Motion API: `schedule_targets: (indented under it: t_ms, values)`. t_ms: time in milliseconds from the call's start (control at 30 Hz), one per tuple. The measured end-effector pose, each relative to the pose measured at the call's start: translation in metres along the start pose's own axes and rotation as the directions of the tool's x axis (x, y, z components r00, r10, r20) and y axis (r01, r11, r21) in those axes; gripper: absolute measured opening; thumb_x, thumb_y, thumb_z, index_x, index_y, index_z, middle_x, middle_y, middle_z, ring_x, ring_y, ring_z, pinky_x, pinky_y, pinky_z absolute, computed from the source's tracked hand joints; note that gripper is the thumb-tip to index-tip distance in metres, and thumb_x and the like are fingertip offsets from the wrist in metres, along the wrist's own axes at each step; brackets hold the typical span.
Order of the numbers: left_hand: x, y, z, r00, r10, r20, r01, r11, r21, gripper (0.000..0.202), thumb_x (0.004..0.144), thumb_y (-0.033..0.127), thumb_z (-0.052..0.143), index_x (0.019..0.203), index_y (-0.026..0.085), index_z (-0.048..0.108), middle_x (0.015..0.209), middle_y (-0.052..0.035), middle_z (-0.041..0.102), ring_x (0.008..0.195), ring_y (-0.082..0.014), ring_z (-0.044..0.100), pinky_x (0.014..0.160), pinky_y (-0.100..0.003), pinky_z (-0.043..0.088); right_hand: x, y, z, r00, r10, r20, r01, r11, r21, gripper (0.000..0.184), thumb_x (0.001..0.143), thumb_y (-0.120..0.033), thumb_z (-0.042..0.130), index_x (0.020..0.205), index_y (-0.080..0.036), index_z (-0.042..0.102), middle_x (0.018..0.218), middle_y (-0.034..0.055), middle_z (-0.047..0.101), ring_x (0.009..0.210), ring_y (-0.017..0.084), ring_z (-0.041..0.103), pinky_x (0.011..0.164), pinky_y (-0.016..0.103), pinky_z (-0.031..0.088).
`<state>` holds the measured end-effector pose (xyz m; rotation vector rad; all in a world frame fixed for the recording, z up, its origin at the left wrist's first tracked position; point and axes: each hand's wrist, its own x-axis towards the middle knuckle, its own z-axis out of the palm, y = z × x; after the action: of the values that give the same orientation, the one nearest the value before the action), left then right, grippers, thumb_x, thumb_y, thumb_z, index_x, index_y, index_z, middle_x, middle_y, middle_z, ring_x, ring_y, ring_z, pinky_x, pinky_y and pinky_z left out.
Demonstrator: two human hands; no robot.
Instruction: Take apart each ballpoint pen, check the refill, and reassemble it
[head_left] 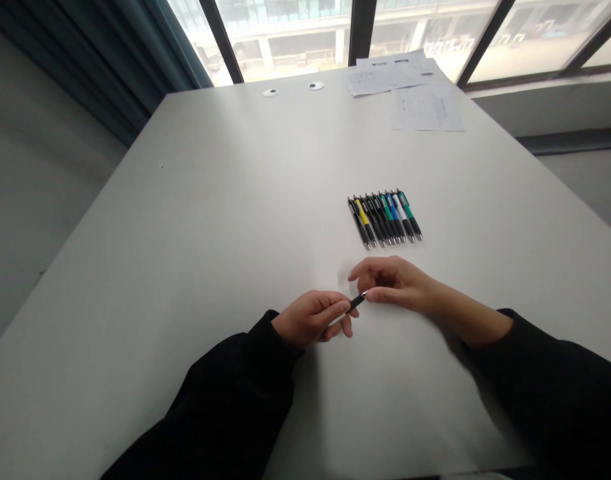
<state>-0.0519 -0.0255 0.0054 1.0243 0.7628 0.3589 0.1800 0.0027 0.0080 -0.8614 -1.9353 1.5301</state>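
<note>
Black sleeves (225,407) fill the bottom corners of the view, and both forearms reach forward over a large white table (185,233). Beyond its far edge stands a wide window (285,33) with dark frames and a building outside, and a dark teal curtain (100,60) hangs at the upper left. Two sheets of printed paper (428,107) lie near the far edge at the right, with more paper (388,72) overlapping behind them.

Near the middle of the table, the left hand (310,319) and right hand (395,283) face each other, just above the nearer edge of the view. The left hand's fingers curl in a narrow grip around a black pen (356,303), which sticks out toward the right hand. Its silver tip sits at the right hand's fingertips (370,295), a narrow pinch, though slight blur leaves it unclear whether they hold it.

Farther up, a row of about nine retractable pens (385,217) lies side by side, tips toward the person, well clear of both hands. Two small round discs (270,93) sit near the far edge.
</note>
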Motion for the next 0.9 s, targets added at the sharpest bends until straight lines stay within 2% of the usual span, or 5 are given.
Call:
schedule_targets:
  t_ms: [200, 400, 533, 700, 900]
  values:
    - [-0.0005, 0.0015, 0.0016, 1.0, -0.007, 0.002, 0.007, 1.0, -0.003, 0.051, 0.085, 0.06, 0.066, 0.092, 0.009, 0.066, 0.07, -0.0066, 0.067, 0.042, -0.0043, 0.04, 0.039, -0.02, 0.027, 0.0, 0.0, -0.0001, 0.995, 0.09, -0.035, -0.093, 0.991, -0.096, 0.048, 0.097, -0.046, 0.057, 0.06, -0.016, 0.057, 0.051, -0.0013, 0.053, 0.048, 0.009, 0.043, 0.049, 0.023, 0.032]
    - [0.0005, -0.0001, 0.0017, 0.999, 0.006, -0.034, -0.007, 0.999, -0.035, 0.05, 0.085, 0.059, 0.066, 0.091, 0.01, 0.065, 0.07, -0.0062, 0.067, 0.042, -0.0047, 0.041, 0.038, -0.019, 0.027, -0.0012, -0.0005, 0.0013, 0.999, -0.007, -0.032, 0.003, 0.995, -0.102, 0.034, 0.091, -0.049, 0.065, 0.085, -0.015, 0.064, 0.061, -0.0024, 0.054, 0.054, 0.01, 0.043, 0.05, 0.023, 0.033]
    - [0.0008, -0.0003, 0.0016, 1.0, 0.003, -0.012, -0.004, 0.999, -0.036, 0.049, 0.085, 0.059, 0.066, 0.091, 0.01, 0.066, 0.07, -0.0065, 0.067, 0.042, -0.0048, 0.041, 0.037, -0.019, 0.027, -0.0008, -0.0006, 0.001, 1.0, 0.013, -0.001, -0.013, 0.977, -0.214, 0.049, 0.1, -0.045, 0.051, 0.06, -0.017, 0.054, 0.051, -0.0021, 0.05, 0.049, 0.009, 0.042, 0.051, 0.024, 0.033]
    - [0.0005, 0.0009, 0.002, 0.999, 0.011, -0.036, -0.012, 0.999, -0.038, 0.05, 0.085, 0.059, 0.065, 0.09, 0.01, 0.066, 0.07, -0.0063, 0.067, 0.042, -0.0048, 0.041, 0.039, -0.02, 0.028, -0.0006, -0.0009, 0.0007, 1.0, -0.015, -0.009, 0.013, 0.985, -0.173, 0.035, 0.096, -0.048, 0.057, 0.081, -0.017, 0.06, 0.061, -0.0037, 0.05, 0.055, 0.01, 0.041, 0.052, 0.023, 0.032]
    - [0.0004, 0.0021, 0.0015, 1.0, -0.005, 0.004, 0.005, 1.0, -0.014, 0.053, 0.084, 0.06, 0.067, 0.093, 0.008, 0.067, 0.073, -0.0075, 0.068, 0.043, -0.0052, 0.044, 0.037, -0.019, 0.029, -0.0002, 0.0003, 0.002, 1.0, -0.024, 0.014, 0.027, 0.954, -0.297, 0.051, 0.099, -0.043, 0.052, 0.056, -0.018, 0.041, 0.051, -0.006, 0.033, 0.049, 0.008, 0.031, 0.05, 0.024, 0.024]
